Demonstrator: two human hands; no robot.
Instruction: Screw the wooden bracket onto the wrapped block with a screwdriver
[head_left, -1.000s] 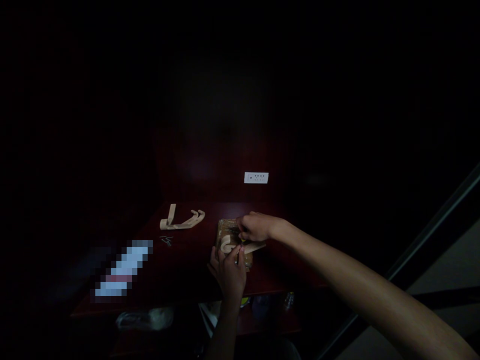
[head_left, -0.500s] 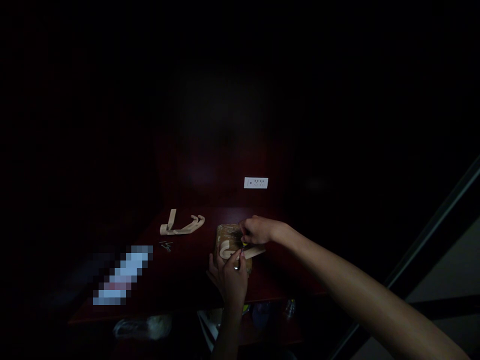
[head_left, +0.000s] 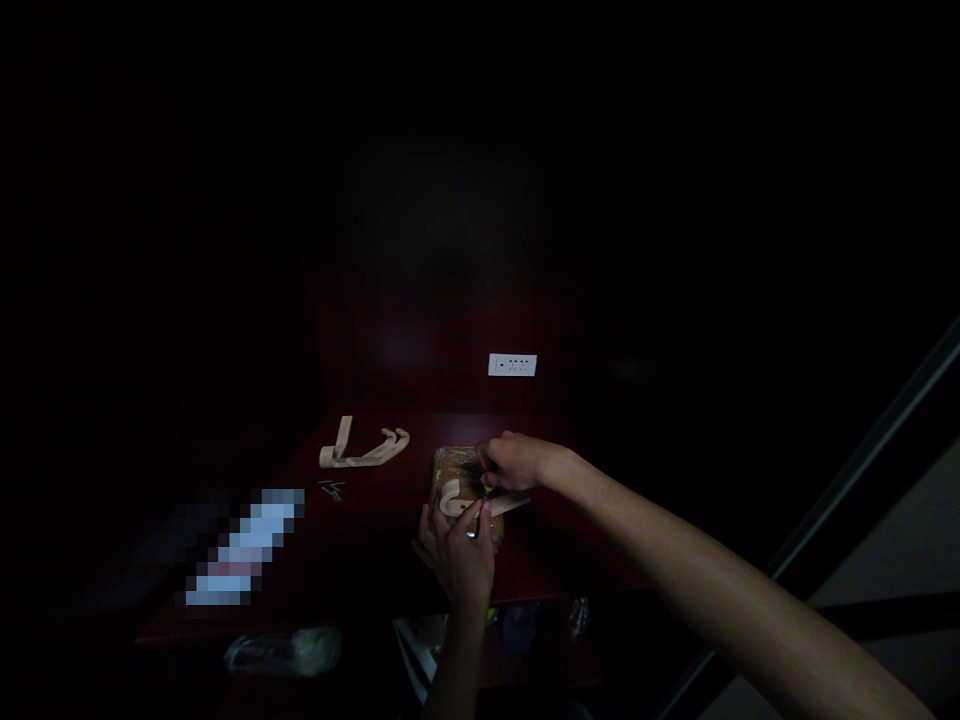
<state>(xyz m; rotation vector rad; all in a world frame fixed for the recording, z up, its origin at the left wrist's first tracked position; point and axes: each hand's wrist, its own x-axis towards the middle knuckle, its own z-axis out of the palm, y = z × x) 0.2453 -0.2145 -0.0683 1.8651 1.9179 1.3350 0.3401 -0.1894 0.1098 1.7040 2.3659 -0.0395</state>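
A pale wooden hook (head_left: 454,503) with a curled end lies on a worn, brownish block (head_left: 455,462) at the table's front middle. My right hand (head_left: 513,460) is closed round a screwdriver (head_left: 488,489), of which only a yellow part and a dark tip show, pointing down at the hook. My left hand (head_left: 463,560) rests over the near side of the block. Its thumb and forefinger pinch together at the tool's tip on the hook; what is between them is too small to make out.
More pale wooden hook pieces (head_left: 364,460) lie at the table's left, with several small screws or nails (head_left: 331,490) in front of them. A blurred-out bright item (head_left: 247,550) lies near left. A white socket plate (head_left: 512,365) is on the wall. Plastic-wrapped things (head_left: 285,652) sit below the tabletop.
Almost nothing differs. Both hands stay at the hook, with only a slight shift of the left hand's fingers and the view.
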